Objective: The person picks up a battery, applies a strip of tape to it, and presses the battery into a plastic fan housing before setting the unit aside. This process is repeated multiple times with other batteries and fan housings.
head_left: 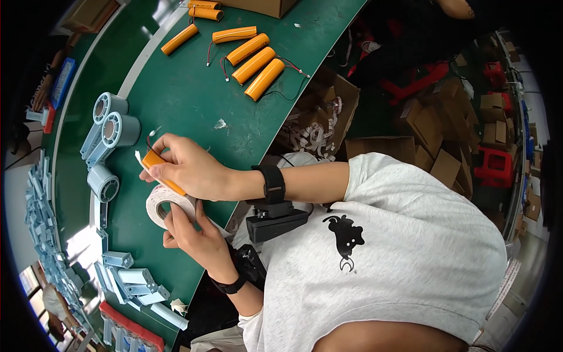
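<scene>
My right hand (196, 168) grips an orange cylindrical battery (154, 159), thumb along its side and fingers curled behind. A white strip shows along the battery's edge, its end sticking out past the tip. From that same end a thin wire leads to a small white connector (154, 132). Just below, my left hand (196, 234) holds a roll of white tape (153, 205), with fingertips at its core. The roll touches or nearly touches the battery's lower end; which of these I cannot tell.
Several orange wired batteries (251, 51) lie on the green table (193, 100) at the top. Light blue plastic housings (121, 129) with round heads stand to the left, and more parts (138, 278) lie at lower left. An open carton (346, 97) of white scraps sits beside the table.
</scene>
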The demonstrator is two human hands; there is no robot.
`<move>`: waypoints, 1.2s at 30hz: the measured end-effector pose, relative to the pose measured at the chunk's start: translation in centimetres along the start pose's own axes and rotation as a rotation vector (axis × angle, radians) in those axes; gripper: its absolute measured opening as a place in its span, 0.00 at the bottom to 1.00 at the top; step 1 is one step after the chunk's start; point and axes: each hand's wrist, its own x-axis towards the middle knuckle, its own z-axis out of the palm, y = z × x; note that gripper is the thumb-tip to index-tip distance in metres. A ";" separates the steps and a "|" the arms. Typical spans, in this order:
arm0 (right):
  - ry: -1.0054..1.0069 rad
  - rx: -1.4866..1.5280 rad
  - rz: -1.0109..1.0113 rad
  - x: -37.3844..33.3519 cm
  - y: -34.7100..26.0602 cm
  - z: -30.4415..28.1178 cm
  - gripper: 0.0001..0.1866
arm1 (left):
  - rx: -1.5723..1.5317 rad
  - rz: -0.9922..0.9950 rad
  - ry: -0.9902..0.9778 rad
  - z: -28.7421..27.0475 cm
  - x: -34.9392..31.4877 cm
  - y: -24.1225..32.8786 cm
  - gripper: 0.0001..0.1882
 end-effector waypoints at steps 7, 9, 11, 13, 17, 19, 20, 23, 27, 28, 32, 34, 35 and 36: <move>0.361 0.497 -0.494 7.2 -3.8 -1.6 0.08 | -0.030 0.028 -0.001 -1.7 -3.9 -2.4 0.16; 0.255 0.549 -0.570 7.8 -7.7 -1.5 0.10 | -0.110 -0.072 0.090 -3.3 -4.7 -3.7 0.13; 0.185 0.491 -0.510 7.8 -6.5 -0.7 0.11 | -0.082 -0.189 0.020 -4.6 -3.5 -5.3 0.11; 0.072 0.364 -0.426 7.3 -5.3 0.0 0.12 | -0.055 -0.394 -0.137 -6.3 -1.8 -6.6 0.08; -0.040 0.014 -0.277 4.8 -3.6 -0.8 0.15 | 0.006 -0.077 -0.036 -8.1 -0.4 -7.8 0.09; -0.160 -0.167 -0.251 3.6 -3.6 -2.3 0.15 | -0.014 -0.018 -0.011 -9.6 0.4 -9.0 0.10; -0.220 -0.263 -0.239 3.3 -3.8 -2.9 0.15 | -0.036 0.029 0.020 -10.3 0.9 -9.6 0.11; -0.226 -0.280 -0.120 1.9 -4.4 -4.2 0.16 | 0.051 0.065 0.038 -10.8 5.1 -8.8 0.15; -0.296 -0.123 0.001 0.8 -5.3 -4.1 0.16 | 0.264 0.213 0.002 -5.7 12.6 -12.0 0.32; -0.339 -0.038 0.039 0.5 -5.4 -3.9 0.16 | 0.151 0.247 -0.047 -4.8 14.0 -13.4 0.34; -0.343 -0.026 -0.021 -1.2 -6.9 -5.2 0.14 | 0.175 0.019 -0.152 -4.5 16.2 -15.2 0.35; -0.284 -0.139 -0.141 -1.9 -7.6 -6.6 0.14 | -0.114 -0.190 0.103 -6.2 16.8 -14.0 0.33; -0.271 -0.241 -0.256 -1.2 -7.0 -6.4 0.14 | 0.035 0.082 0.157 -8.4 17.0 -16.7 0.30; -0.279 -0.344 -0.345 -1.3 -7.2 -6.0 0.14 | 0.192 0.320 0.214 -11.1 16.4 -18.4 0.29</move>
